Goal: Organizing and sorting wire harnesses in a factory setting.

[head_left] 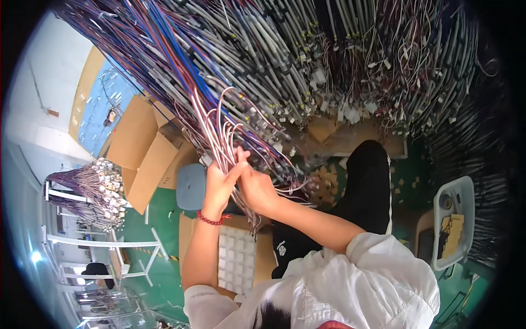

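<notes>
Both hands meet on a bundle of thin wires (222,129): left hand (219,183) closed around it, right hand (256,189) pinching strands, fingertips hidden behind them. Below lies a white tray (236,260), half covered by arms; beyond, hanging cables (307,60) blur together

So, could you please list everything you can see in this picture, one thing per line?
hanging wire bundles: many, grey, purple, blue and red, across the top
loose wires: one handful, pink-white, gripped by both hands
cardboard boxes: a few, brown, open, left of centre
stool: one, grey-blue, beside the boxes
tray of white parts: one, in a box under the arms
plastic tub: one, clear, right
floor: green
bracelet: one, red beads, left wrist
left hand: on the wires
right hand: on the wires
</notes>
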Tool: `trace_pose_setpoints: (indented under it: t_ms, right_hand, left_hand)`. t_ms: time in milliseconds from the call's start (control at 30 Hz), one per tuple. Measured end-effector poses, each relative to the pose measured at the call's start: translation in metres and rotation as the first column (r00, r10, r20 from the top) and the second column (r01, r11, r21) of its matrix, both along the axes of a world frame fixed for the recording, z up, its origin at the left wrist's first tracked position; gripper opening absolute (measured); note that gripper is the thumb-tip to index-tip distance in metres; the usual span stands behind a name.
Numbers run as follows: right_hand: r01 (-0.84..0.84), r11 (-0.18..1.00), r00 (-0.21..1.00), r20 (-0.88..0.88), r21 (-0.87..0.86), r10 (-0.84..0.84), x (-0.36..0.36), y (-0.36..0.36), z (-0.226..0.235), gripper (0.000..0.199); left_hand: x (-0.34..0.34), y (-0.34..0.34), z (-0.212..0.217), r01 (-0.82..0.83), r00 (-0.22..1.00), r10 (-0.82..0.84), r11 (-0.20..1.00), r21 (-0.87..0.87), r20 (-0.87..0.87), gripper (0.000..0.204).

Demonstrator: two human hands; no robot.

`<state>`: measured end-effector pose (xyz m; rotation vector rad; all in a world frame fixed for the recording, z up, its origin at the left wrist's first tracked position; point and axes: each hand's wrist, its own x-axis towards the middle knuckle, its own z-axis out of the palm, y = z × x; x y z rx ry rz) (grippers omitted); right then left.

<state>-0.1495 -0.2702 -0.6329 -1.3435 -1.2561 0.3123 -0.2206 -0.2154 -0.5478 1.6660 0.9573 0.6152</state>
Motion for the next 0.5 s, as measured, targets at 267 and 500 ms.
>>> trace_pose_setpoints:
  t_ms: [267, 500]
  right_hand:
    - [-0.234, 0.971, 0.970, -0.055, 0.052, 0.237, 0.004, -0.048, -0.004, 0.066]
    - [-0.002, 0.996, 0.973, -0.228, 0.094, 0.024, 0.056, -0.047, -0.035, 0.013]
  left_hand:
    - [0.000, 0.001, -0.003, -0.170, 0.985, 0.165, 0.981, -0.097, -0.057, 0.027]
    - [-0.011, -0.003, 0.010, -0.116, 0.991, 0.109, 0.989, -0.096, -0.077, 0.028]
